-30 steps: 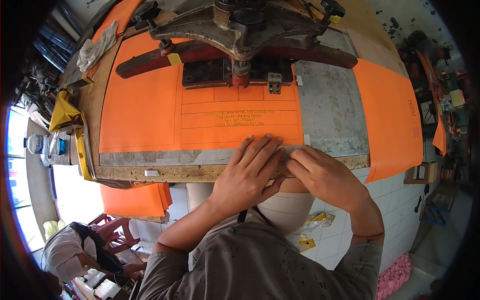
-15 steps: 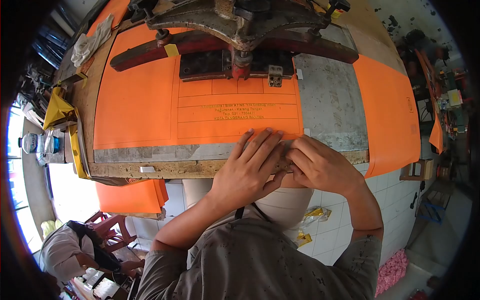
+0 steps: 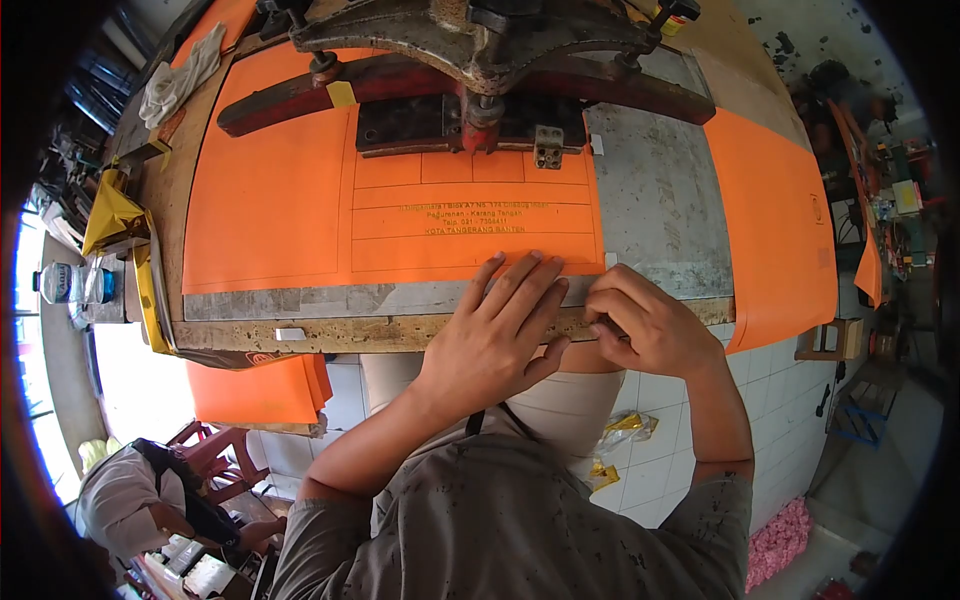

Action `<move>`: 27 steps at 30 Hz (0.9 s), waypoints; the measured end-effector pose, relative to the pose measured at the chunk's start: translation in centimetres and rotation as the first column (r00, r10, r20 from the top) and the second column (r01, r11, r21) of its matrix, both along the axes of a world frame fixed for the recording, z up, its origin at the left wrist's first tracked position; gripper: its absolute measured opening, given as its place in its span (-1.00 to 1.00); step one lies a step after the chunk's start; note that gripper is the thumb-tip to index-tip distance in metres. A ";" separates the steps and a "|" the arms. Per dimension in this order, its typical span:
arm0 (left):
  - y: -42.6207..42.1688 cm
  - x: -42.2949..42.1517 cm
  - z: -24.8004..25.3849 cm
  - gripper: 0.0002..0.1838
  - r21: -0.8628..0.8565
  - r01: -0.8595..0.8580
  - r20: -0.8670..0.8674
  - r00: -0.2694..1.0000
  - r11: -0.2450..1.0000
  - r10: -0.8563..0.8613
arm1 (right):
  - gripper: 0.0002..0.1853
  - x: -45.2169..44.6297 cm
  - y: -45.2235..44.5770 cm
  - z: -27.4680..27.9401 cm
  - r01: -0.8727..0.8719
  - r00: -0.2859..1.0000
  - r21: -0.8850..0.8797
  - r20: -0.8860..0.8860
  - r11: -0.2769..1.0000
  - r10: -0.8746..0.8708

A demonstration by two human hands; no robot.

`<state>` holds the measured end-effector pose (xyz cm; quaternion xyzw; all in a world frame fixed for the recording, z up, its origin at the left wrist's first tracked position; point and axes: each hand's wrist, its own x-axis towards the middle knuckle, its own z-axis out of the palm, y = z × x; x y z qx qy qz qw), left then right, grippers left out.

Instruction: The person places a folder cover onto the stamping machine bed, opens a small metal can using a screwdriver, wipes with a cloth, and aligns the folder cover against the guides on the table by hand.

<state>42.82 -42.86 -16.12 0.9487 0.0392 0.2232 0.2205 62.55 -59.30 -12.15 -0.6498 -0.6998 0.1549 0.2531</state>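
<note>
My left hand [image 3: 500,328] lies with its fingers stretched out, the tips on the front edge of an orange printed sheet [image 3: 270,215]. Gold lettering and ruled lines show on that sheet, which rests on a grey metal plate [image 3: 660,190]. Just right of it, my right hand [image 3: 648,325] is curled at the plate's front edge, thumb and fingers drawn together. Whatever is between those fingers is hidden. Beside its fingertips sits a small white tab [image 3: 611,259]. Above the sheet hangs a press [image 3: 480,60] with a dark block [image 3: 405,125] under it.
Another orange sheet [image 3: 770,230] drapes over the right edge. At left are gold foil [image 3: 115,215], a cloth [image 3: 183,78] and a water bottle [image 3: 72,284]. Orange sheets [image 3: 255,390] are stacked below the table. A person [image 3: 140,500] bends down at lower left.
My right hand has drawn a little to the right, away from my left hand, leaving a gap between them. My left hand stays on the sheet's edge.
</note>
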 end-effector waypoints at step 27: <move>0.5 -0.1 1.3 -0.39 -0.179 -0.036 -0.072 0.997 0.983 0.023 | -0.48 -1.0 1.3 -0.2 0.111 0.989 0.103 0.084 0.988 -0.120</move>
